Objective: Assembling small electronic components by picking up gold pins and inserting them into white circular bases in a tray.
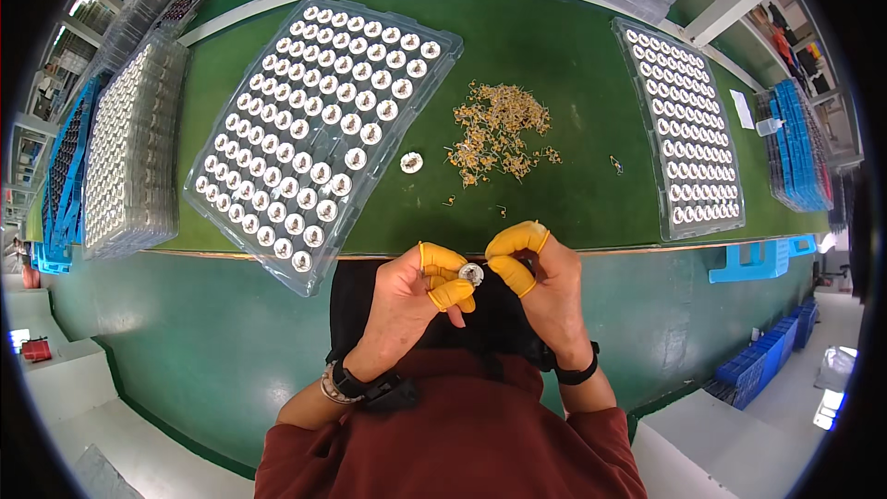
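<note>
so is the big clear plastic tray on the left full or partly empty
Partly empty: the clear plastic tray has bare pockets along its right side; round silver parts fill the rest.

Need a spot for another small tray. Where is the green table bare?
Bare green table lies between the pile of small brass parts and the right tray, and along the near edge below the pile. The left side is crowded by the big tray and stacked trays.

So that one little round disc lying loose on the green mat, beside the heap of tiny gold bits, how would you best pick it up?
The loose round disc lies flat and alone between the clear tray and the heap of gold bits. Probably best to come straight down from above and pinch its rim on two opposite sides with fingertips: it looks thin, and the mat around it is free.
</note>
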`<state>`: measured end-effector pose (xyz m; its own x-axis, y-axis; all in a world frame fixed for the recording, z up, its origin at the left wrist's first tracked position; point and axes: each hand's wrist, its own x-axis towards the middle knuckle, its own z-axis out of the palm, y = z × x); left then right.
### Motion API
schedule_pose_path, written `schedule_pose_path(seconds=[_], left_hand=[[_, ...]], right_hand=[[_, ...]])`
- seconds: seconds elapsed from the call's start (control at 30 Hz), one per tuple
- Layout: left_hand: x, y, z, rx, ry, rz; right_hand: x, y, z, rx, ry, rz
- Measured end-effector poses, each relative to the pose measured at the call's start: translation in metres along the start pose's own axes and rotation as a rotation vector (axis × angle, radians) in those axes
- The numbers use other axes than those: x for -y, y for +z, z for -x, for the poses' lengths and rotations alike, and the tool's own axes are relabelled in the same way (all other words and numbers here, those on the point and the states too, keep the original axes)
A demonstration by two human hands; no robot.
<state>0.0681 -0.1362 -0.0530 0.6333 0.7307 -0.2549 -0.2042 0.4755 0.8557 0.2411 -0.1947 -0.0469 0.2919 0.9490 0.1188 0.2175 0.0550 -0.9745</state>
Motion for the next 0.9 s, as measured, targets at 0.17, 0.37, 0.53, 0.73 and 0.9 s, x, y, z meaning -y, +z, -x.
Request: schedule_pose_path(seconds=[0.17, 0.37, 0.53, 0.73, 0.9], left_hand=[[0.001, -0.002, 0.001, 0.000, -0.005, 0.014], [0.001, -0.001, 0.001, 0.024, -0.016, 0.017], [0.001, -0.002, 0.001, 0.034, -0.029, 0.033], [0.002, -0.003, 0.001, 0.035, -0.027, 0.047], [0.006, -0.006, 0.002, 0.013, -0.018, 0.038]], right_hand=[[-0.001, 0.010, 0.006, 0.001, -0.010, -0.061], [-0.002, 0.011, 0.010, 0.006, -0.055, -0.002], [-0.001, 0.012, 0.006, -0.067, -0.353, 0.213], [-0.008, 0.014, 0.006, -0.073, -0.603, 0.398], [-0.009, 0.012, 0.005, -0.001, -0.670, 0.460]])
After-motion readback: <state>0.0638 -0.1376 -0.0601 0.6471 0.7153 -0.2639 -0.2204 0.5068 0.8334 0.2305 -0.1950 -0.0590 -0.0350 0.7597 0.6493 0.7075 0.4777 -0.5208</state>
